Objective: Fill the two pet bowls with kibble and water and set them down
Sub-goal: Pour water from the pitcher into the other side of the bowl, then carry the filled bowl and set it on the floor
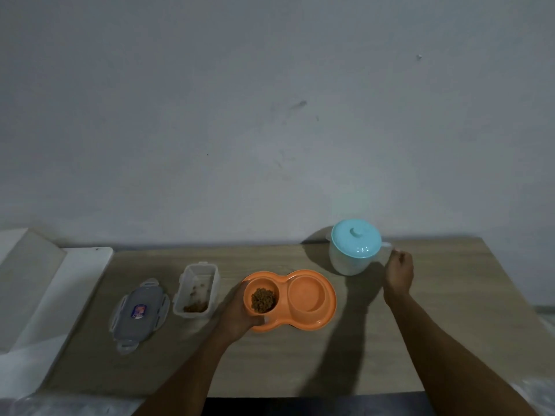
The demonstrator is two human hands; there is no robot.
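Where the table (300, 364) fills the lower half of the frame, one orange double bowl (329, 307) lies at lower centre, with two wells. The left well holds one heap of kibble (263, 300); the right well (307, 294) shows only bare orange. Left of it stands one clear box (179, 291) with a little kibble on its floor, and left of that lies one box lid (138, 310), flat. One jug (345, 262) with a teal cap (356, 240) stands at centre right.

Two hands show. The left hand (237, 313) grips the bowl's left end, fingers curled round it and thumb on the near rim. The right hand (399, 273) is just beside the jug's clear handle (387, 250), fingers bent; whether they touch or grip it cannot be told.
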